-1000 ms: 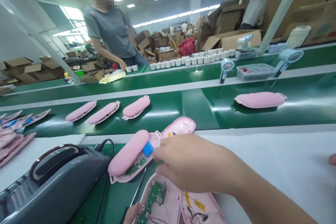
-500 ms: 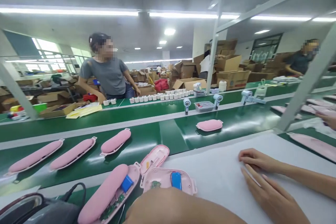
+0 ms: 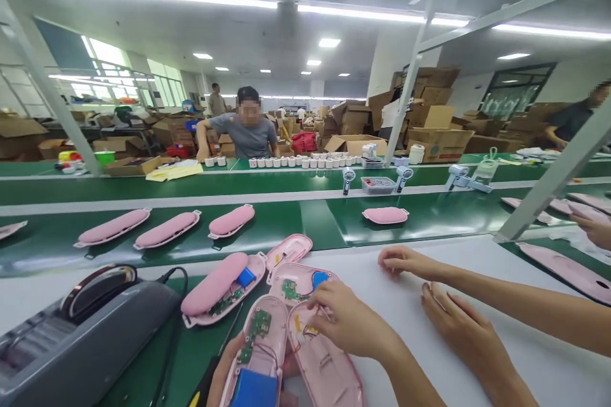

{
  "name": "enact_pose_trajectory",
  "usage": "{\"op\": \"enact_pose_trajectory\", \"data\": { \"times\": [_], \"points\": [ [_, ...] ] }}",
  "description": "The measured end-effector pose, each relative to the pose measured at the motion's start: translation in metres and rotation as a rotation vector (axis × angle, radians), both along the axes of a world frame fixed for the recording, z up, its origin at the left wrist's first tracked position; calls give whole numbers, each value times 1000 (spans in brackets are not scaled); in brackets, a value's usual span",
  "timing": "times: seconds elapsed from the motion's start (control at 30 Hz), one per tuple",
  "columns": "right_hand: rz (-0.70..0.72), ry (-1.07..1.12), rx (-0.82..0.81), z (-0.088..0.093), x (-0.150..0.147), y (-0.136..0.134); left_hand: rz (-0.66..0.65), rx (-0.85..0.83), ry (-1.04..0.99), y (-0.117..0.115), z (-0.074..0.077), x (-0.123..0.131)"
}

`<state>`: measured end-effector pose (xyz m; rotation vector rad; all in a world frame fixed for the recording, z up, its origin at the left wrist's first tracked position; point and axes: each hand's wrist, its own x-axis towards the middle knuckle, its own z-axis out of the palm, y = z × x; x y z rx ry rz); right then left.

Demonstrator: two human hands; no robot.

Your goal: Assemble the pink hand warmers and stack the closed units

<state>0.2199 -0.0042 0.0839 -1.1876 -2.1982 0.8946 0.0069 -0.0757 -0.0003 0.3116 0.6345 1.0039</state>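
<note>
My left hand (image 3: 224,362) grips an opened pink case half (image 3: 274,340) from below and the side. Inside it are a green circuit board (image 3: 258,331), thin wires and a blue battery pack (image 3: 255,388). My right hand (image 3: 346,318) is bent over the upper end of the matching pink cover (image 3: 329,369), fingers drawn together near yellow strips (image 3: 300,324). Whatever lies between those fingertips is hidden. Just behind stands another open pink case (image 3: 305,276) with a board and blue battery, partly covered by my right hand.
Another person's two hands (image 3: 458,318) rest on the white sheet (image 3: 382,324) at right. A grey tape dispenser (image 3: 114,324) and a half-covered pink case (image 3: 219,289) are at left. Closed pink cases (image 3: 167,229) lie on the green belt (image 3: 281,222). A co-worker (image 3: 248,127) leans opposite.
Both my hands now show with the opened case; before, only a blurred arm crossed the bottom. The view has shifted, and the co-worker opposite has bent down.
</note>
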Motion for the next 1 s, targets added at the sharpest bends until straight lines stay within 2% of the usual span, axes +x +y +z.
{"op": "enact_pose_trajectory", "data": {
  "times": [0.17,0.27,0.37,0.47,0.63,0.8,1.0],
  "points": [
    [-46,18,-75,-22,14,-15,-47,14,-108,3,0,10],
    [-5,135,-110,-36,4,-21,-111,41,-161,5,1,10],
    [10,226,-127,-45,-8,-26,-77,40,-179,6,-2,9],
    [1,223,-149,-47,-12,-31,-47,71,-202,6,-6,9],
    [26,165,-178,-48,-8,-33,-92,122,-265,6,-8,7],
    [87,124,-69,-55,-11,-31,-98,141,-246,6,-13,6],
    [177,142,-47,-49,-18,-32,-56,97,-261,8,-26,9]
  ]
}}
